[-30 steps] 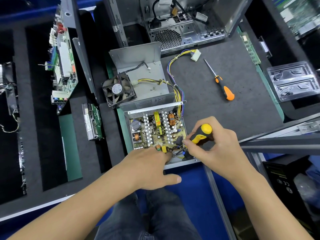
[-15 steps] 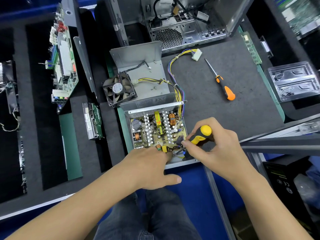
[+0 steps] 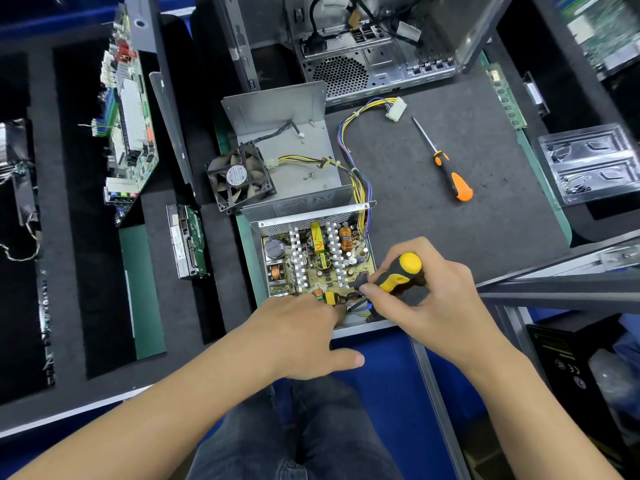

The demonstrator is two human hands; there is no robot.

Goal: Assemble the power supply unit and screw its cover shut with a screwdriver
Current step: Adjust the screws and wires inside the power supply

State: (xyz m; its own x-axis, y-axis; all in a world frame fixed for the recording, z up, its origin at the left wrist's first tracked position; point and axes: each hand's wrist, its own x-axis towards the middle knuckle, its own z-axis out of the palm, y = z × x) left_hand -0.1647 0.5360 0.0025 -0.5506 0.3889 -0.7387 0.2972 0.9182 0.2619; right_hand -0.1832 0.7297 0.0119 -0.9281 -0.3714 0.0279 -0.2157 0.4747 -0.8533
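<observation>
Screwdriver at the open grey metal power supply box [image 3: 313, 216]

Right hand [image 3: 434, 296] grips a yellow-and-black screwdriver [image 3: 398, 275]; left hand [image 3: 301, 336] rests at the box's near edge, fingertips hidden.

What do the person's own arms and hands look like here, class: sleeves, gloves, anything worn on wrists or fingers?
Both arms are bare as far as the picture shows, with no sleeve in sight. The left hand and the right hand wear no gloves. No watch, ring or band shows on either wrist or on the visible fingers. Below, the lap shows dark trousers.
</observation>
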